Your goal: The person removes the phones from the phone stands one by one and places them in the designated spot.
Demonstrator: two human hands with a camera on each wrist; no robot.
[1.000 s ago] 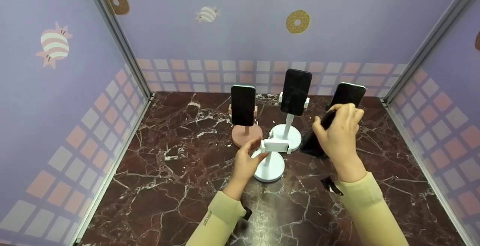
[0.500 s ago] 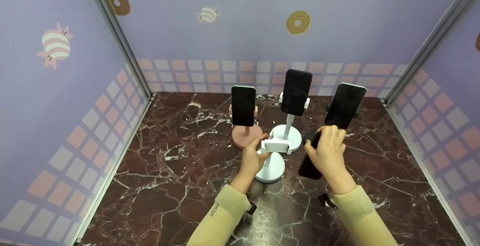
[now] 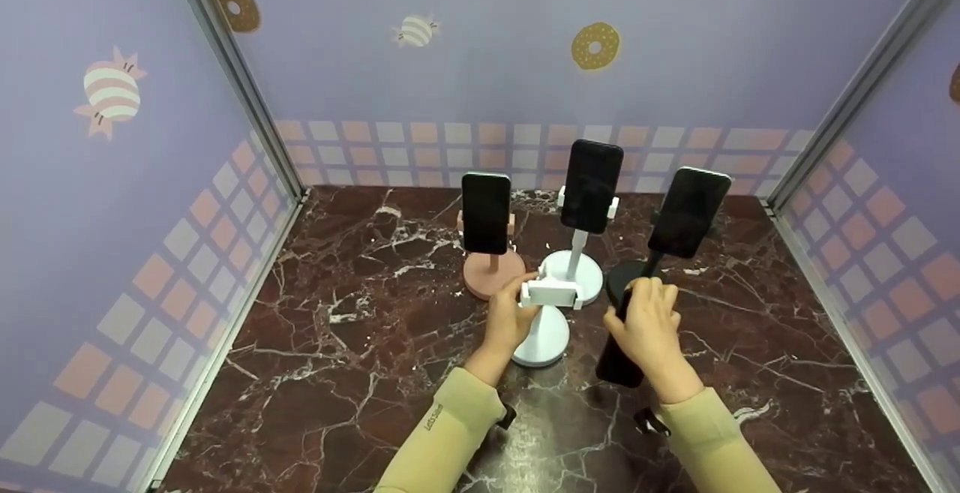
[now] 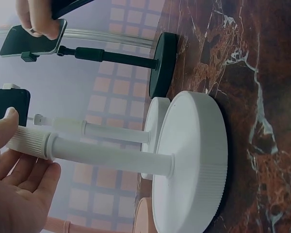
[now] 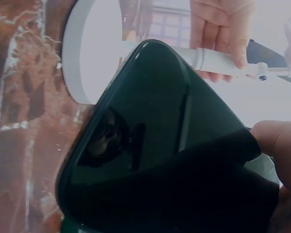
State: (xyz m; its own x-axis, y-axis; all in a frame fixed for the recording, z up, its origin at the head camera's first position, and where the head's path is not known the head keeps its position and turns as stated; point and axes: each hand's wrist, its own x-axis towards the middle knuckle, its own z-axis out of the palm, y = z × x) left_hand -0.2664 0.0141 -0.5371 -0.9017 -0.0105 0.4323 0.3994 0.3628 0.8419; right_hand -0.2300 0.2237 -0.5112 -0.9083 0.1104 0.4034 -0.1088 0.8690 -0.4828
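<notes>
My left hand (image 3: 512, 318) grips the ribbed collar of a white phone stand (image 3: 544, 341), its thumb on one side and its fingers on the other. The stand is upright on its round base, and its white clamp (image 3: 553, 294) holds no phone. In my right hand (image 3: 651, 328) is a black smartphone (image 3: 619, 362), pinched near its upper end and tilted, to the right of that stand. Seen from the right wrist, the phone's dark glossy screen (image 5: 150, 107) covers much of the view, and the thumb (image 5: 276, 141) is at its edge.
Behind stand a pink stand (image 3: 480, 272) with a phone (image 3: 486, 211), a taller white stand (image 3: 589, 272) with a phone (image 3: 592, 185), and a black stand (image 3: 622, 279) with a phone (image 3: 690, 211). Patterned walls enclose the dark marbled table (image 3: 337, 373) at the back and sides.
My right hand has come nearer and slightly left with the smartphone, uncovering the black stand and its phone. My left hand has shifted slightly right at the white stand, which stays in place.
</notes>
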